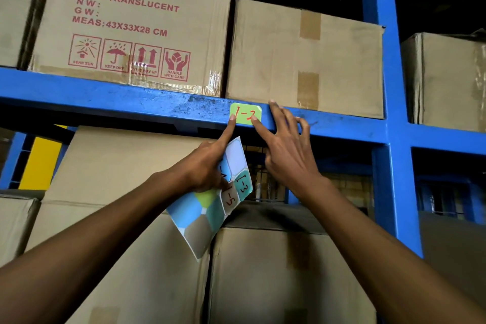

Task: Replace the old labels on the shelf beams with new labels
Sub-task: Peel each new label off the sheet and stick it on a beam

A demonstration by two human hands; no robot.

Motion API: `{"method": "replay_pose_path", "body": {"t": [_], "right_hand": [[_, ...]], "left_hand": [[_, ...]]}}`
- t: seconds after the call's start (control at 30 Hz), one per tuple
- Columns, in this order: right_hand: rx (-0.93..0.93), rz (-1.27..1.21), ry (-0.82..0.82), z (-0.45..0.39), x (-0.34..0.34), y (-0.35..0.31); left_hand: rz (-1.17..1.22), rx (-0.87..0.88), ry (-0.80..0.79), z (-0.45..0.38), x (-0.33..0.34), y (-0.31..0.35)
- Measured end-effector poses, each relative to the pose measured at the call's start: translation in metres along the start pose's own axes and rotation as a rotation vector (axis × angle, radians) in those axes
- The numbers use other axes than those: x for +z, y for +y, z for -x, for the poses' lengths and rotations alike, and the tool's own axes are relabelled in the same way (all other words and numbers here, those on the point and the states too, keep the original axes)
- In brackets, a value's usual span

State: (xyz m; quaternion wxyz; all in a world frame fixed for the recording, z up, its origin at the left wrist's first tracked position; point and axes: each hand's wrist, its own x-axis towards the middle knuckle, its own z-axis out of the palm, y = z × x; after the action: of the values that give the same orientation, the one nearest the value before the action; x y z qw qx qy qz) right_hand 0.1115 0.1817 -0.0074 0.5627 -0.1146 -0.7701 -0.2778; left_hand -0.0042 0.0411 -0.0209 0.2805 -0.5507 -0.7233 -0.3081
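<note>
**A:** What are the hands doing at the beam?

**B:** The left hand (207, 168) is pinching a sticker sheet (210, 208) between the thumb and curled fingers while its extended index finger is pressing the lower left corner of the green label (246, 113). The right hand (286, 150) is holding nothing; its fingers are spreading wide, the index fingertip is touching the label's lower right edge and the other fingers are resting against the blue shelf beam (105, 95).

**A:** And the label itself?

**B:** It is sitting flat on the front face of the beam, reading "1-2" in red, just below a plain cardboard box (305, 60).

**A:** What is surrounding them?

**B:** Blue racking is framing everything. A printed carton (131, 21) marked "72 PCS" and "TRANSLUCENT" is standing beside the plain box on the upper shelf. More cartons are filling the level below, and a blue upright (394, 139) is dividing this bay from the next one on the right. The beam's paint is showing dark scuffs left of the label.

**A:** Anything hard to read?

**B:** The sheet is hanging tilted, partly covered by the left hand; "1-3" and "1-5" are showing, another mark is being hidden by the fingers. The space behind the lower boxes is lying in shadow, and a yellow panel (39, 163) at far left is only partly showing.
</note>
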Motion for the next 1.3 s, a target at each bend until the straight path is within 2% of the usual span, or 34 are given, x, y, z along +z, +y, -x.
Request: {"method": "replay_pose_path", "body": {"t": [0.17,0.33,0.43,0.53,0.63,1.03,1.23,1.3], "right_hand": [[0.087,-0.041,-0.028,0.003,-0.001,-0.002],[0.247,-0.359,0.048,0.016,-0.01,-0.021],[0.207,-0.485,0.022,0.042,-0.017,-0.037],[0.128,-0.51,-0.04,0.067,-0.024,-0.057],[0.083,-0.515,-0.083,0.084,-0.03,-0.071],[-0.074,-0.387,-0.171,0.115,-0.065,-0.099],[-0.041,-0.452,-0.203,0.124,-0.091,-0.109],[-0.005,-0.487,-0.245,0.13,-0.1,-0.112]], "left_hand": [[0.062,-0.013,0.027,0.006,-0.002,-0.003],[0.246,-0.092,0.073,0.039,0.003,-0.014],[0.463,-0.146,0.144,0.065,0.008,-0.022],[0.687,-0.216,0.175,0.088,0.017,-0.022],[0.833,-0.214,0.204,0.105,0.027,-0.019],[0.948,-0.119,0.159,0.148,0.028,0.001],[0.938,-0.059,0.167,0.172,0.022,0.024],[0.87,-0.053,0.145,0.185,0.018,0.033]]}}
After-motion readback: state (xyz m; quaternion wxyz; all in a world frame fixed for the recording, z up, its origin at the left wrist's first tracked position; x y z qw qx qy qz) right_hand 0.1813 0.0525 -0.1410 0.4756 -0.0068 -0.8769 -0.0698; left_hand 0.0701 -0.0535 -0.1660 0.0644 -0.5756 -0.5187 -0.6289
